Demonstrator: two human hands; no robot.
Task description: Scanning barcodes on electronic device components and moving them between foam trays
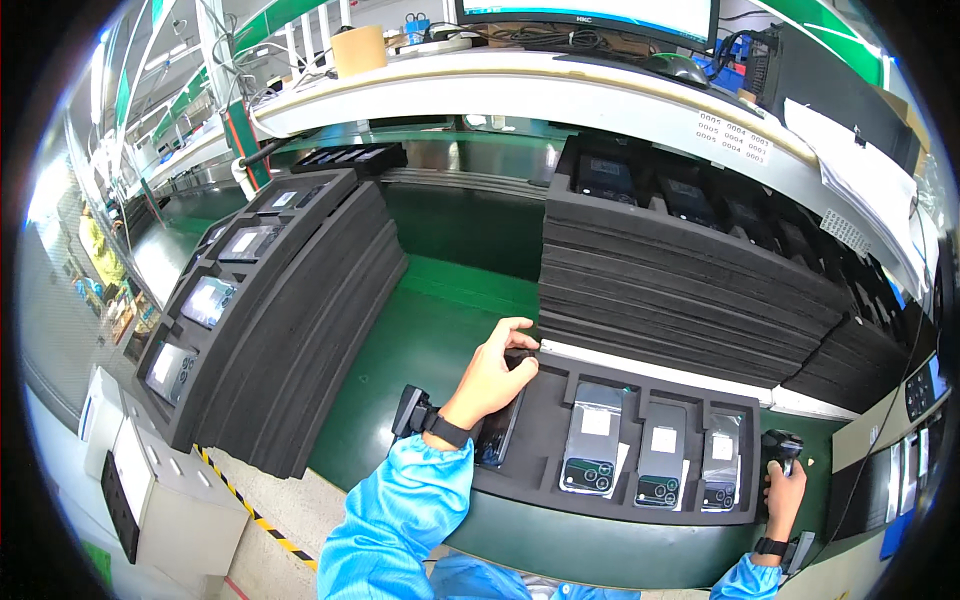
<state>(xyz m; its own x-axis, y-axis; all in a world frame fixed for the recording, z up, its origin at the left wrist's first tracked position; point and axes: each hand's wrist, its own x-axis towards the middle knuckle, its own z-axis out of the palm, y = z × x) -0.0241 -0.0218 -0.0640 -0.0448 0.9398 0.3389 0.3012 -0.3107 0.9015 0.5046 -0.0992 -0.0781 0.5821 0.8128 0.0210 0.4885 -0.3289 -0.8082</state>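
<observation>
A black foam tray [540, 440] lies on the green bench in front of me. My left hand [490, 375] is at its left end, fingers curled over the top of a dark smartphone [496, 430], whose lower part shows beside my sleeve. Three more smartphones lie back up in the slots to the right: one silver [598, 425], a grey one [662, 440] and one at the right end [721, 450], each with a white label. Off the tray's right end, my right hand [785, 494] grips a black handheld barcode scanner [784, 441].
Tall stacks of black foam trays stand at left [310, 300] and back right [660, 280], phones in their top trays. A shelf [560, 85] above bears a monitor [590, 15] and a tape roll [358, 50]. White cabinets [180, 510] stand at lower left.
</observation>
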